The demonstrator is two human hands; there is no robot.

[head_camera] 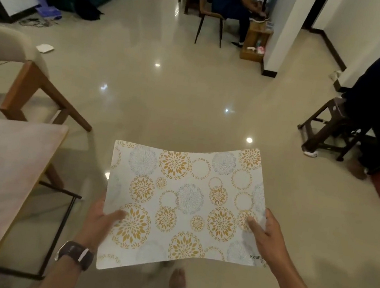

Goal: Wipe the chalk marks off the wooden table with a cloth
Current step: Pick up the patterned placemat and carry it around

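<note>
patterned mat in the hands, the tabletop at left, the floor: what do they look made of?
Patterned mat: likely thin plastic or vinyl; semi-stiff, it bows between the left hand and right hand, printed floral circles, matte.
Tabletop: looks like wood with a pale, cloudy film, possibly chalk; the blur leaves the grain unclear.
Floor: glossy beige tile or polished stone; it mirrors ceiling lights sharply.

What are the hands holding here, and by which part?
A white floral-patterned flexible placemat, held over the floor: left hand grips its near-left edge, right hand its near-right edge, thumbs on top.
</note>
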